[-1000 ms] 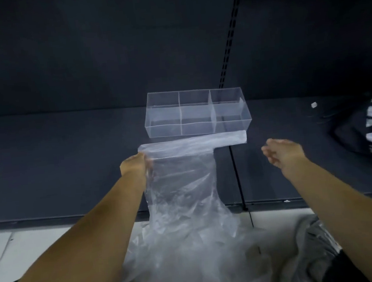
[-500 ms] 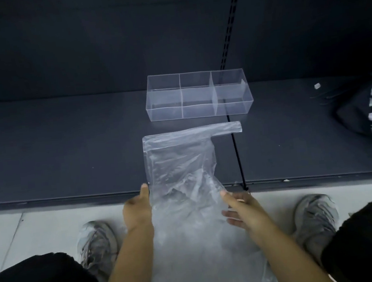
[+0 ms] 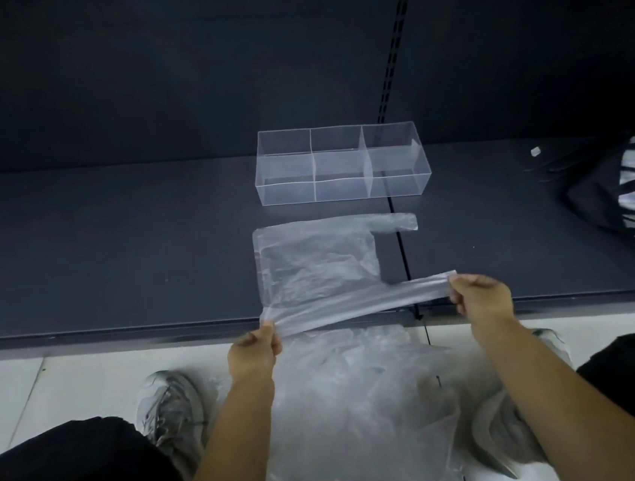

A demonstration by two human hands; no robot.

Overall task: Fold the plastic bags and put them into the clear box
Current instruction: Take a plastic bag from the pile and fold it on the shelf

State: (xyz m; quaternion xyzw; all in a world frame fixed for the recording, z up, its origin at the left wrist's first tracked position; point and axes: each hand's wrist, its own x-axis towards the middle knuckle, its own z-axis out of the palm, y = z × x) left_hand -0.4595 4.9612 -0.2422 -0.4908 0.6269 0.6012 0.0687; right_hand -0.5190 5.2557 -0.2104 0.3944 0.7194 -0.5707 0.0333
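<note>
A clear plastic bag (image 3: 316,266) lies flat on the dark shelf (image 3: 114,261), its far handle pointing right. My left hand (image 3: 256,346) pinches the bag's near left corner at the shelf's front edge. My right hand (image 3: 481,299) pinches the end of the near handle strip, which is pulled taut between both hands. Behind the bag stands the clear box (image 3: 341,167) with three compartments; a small folded piece seems to lie in its right one. A heap of more clear bags (image 3: 361,412) lies on the floor between my feet.
A dark bag with a striped panel (image 3: 628,188) sits on the shelf at the right. A small white scrap (image 3: 535,151) lies near it. A vertical slotted rail (image 3: 392,56) runs up the back wall. My shoes (image 3: 168,404) stand on the pale floor.
Both hands went from the bag's sides to its near edge. They now pinch and stretch the near handle strip, with my right hand farther to the right.
</note>
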